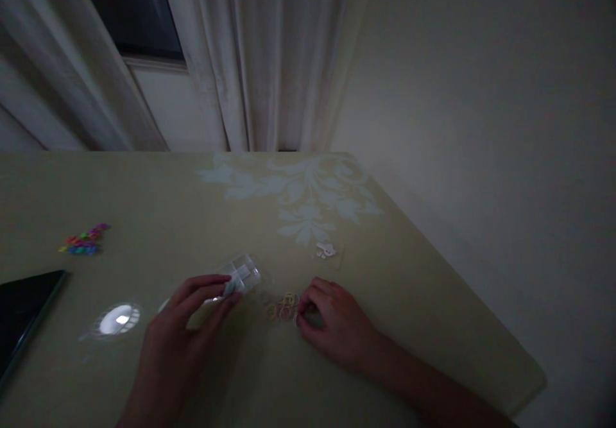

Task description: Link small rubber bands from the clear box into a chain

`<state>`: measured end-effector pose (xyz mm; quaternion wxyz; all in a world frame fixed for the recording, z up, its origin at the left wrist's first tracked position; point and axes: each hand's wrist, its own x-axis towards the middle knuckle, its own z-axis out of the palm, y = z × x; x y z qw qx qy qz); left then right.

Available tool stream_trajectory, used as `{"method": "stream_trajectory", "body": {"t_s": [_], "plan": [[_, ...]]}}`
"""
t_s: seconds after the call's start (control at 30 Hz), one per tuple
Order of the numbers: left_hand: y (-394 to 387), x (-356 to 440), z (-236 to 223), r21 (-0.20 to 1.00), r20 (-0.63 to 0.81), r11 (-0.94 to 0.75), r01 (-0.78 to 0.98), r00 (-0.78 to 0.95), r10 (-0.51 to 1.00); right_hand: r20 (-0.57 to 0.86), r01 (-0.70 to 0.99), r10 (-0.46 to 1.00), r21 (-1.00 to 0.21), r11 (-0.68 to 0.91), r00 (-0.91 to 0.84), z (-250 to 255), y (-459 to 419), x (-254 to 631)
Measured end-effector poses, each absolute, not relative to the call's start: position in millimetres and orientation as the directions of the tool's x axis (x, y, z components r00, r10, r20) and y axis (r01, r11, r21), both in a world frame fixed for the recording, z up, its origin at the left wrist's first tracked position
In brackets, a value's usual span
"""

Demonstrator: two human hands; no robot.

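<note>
My left hand point(185, 325) pinches a small clear plastic packet point(242, 275) between thumb and fingers, just above the pale green table point(202, 210). To its right, my right hand point(332, 322) rests on the table with its fingers curled at a small heap of yellowish and pink rubber bands point(283, 306). Whether the fingertips hold a band is too dim to see. A small clear packet with white clips point(327, 250) lies a little beyond my right hand.
A pile of bright multicoloured bands point(84, 240) lies at the far left. A dark tablet point(24, 316) sits at the left edge. A lamp reflection point(118, 319) glares on the table. Curtains point(269, 56) and a wall stand behind; the table's right edge runs diagonally.
</note>
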<state>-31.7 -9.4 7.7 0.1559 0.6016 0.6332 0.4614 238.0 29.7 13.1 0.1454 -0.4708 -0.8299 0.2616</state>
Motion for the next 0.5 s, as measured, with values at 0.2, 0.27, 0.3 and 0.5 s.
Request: {"method": "stream_trajectory", "body": {"t_s": [0.2, 0.27, 0.3, 0.5], "plan": [[-1, -55, -6, 0.415, 0.432, -0.193, 0.889, -0.006, 0.902, -0.013, 0.701, 0.865, -0.592, 0.398, -0.502, 15, 30, 237], [-4, -53, -7, 0.337, 0.451, -0.235, 0.911, 0.063, 0.89, -0.011, 0.7, 0.863, -0.59, 0.403, -0.506, 15, 30, 236], [-6, -51, -7, 0.299, 0.459, -0.247, 0.922, 0.088, 0.884, -0.007, 0.698, 0.861, -0.588, 0.409, -0.509, 16, 30, 236], [-5, -48, -7, 0.121, 0.522, -0.329, 0.937, 0.222, 0.824, -0.026, 0.695, 0.859, -0.6, 0.396, -0.511, 18, 29, 234]]}}
